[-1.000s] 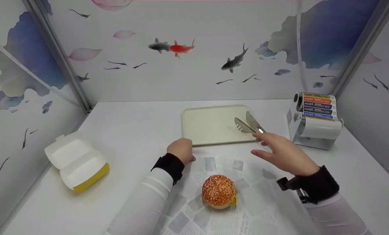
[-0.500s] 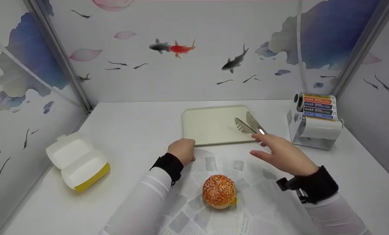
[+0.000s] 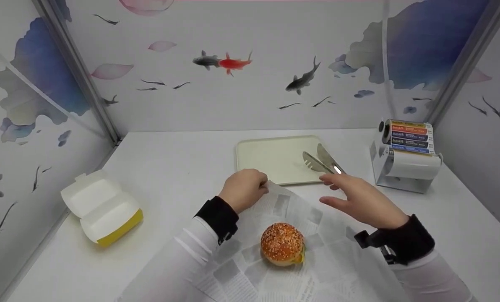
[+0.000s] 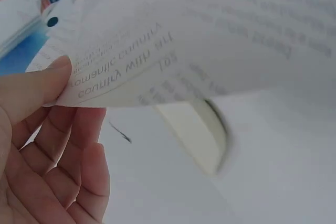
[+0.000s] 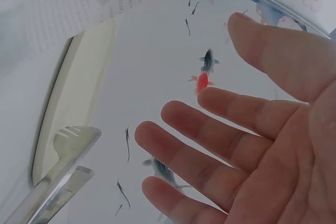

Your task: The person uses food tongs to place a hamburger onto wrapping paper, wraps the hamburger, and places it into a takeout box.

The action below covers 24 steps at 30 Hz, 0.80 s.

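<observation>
My left hand pinches the far corner of a newsprint-patterned wrapping paper between thumb and fingers, lifted off the table. The left wrist view shows the printed sheet held at its edge. On the middle of the paper sits a burger with a sesame bun and a bit of yellow at its right side. My right hand hovers over the paper's right side, its fingers spread and holding nothing; in the right wrist view the palm and fingers are bare.
A cream tray lies behind the paper, with metal tongs resting on its right end. At the left stands an opened white and yellow takeaway box. A white dispenser with colourful rolls is at the back right, before the patterned wall.
My left hand has moved up and to the right, raising the paper's far corner from the table. The right hand has barely shifted. The burger stays in place.
</observation>
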Tool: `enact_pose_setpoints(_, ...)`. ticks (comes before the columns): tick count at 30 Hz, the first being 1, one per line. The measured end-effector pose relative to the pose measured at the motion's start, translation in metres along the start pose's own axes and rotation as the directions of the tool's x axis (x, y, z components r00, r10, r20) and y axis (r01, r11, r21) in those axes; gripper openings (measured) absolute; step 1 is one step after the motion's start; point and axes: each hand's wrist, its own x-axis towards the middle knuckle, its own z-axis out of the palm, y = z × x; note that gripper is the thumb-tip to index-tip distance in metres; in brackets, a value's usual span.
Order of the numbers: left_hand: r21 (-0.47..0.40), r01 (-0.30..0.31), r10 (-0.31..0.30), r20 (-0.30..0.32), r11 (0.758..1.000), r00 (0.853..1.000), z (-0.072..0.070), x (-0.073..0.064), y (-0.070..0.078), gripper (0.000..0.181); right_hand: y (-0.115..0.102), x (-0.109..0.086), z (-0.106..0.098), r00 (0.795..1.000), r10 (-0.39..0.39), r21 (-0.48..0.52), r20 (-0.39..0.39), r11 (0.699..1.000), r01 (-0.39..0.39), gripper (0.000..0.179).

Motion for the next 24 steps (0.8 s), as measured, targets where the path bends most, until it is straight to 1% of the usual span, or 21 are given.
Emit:
enact_pose_setpoints(4, 0.04, -0.062, 0.065, -0.069, 0.997, 0.996, -0.005, -0.018, 0.019, 0.016, -0.008, 0.002, 0.008, 0.995, -0.086, -0.015, -0.04, 0.996, 0.086, 0.044)
enact_pose_setpoints(6, 0.059, -0.075, 0.081, -0.096, 0.995, 0.992, -0.006, -0.026, 0.026, 0.014, -0.012, 0.003, 0.014, 0.989, -0.137, -0.046, -0.058, 0.99, 0.135, 0.043)
enact_pose_setpoints(9, 0.059, -0.081, 0.088, -0.129, 0.995, 0.988, -0.006, -0.035, 0.034, 0.012, -0.016, 0.007, 0.026, 0.974, -0.209, -0.112, -0.082, 0.973, 0.2, 0.041)
enact_pose_setpoints(11, 0.039, -0.079, 0.083, -0.139, 0.996, 0.987, -0.006, -0.038, 0.036, 0.011, -0.017, 0.01, 0.033, 0.966, -0.241, -0.147, -0.094, 0.963, 0.226, 0.039)
enact_pose_setpoints(15, 0.006, -0.087, 0.087, -0.144, 0.996, 0.986, -0.005, -0.043, 0.037, 0.009, -0.015, 0.016, 0.042, 0.947, -0.294, -0.155, -0.127, 0.949, 0.274, 0.031)
enact_pose_setpoints(20, 0.02, -0.13, 0.132, -0.153, 0.991, 0.979, -0.002, -0.048, 0.038, 0.009, -0.013, 0.021, 0.051, 0.916, -0.352, -0.111, -0.19, 0.935, 0.336, 0.018)
enact_pose_setpoints(24, 0.023, -0.168, 0.169, -0.148, 0.986, 0.974, -0.001, -0.053, 0.04, 0.009, -0.013, 0.021, 0.054, 0.885, -0.406, -0.112, -0.228, 0.914, 0.39, 0.018)
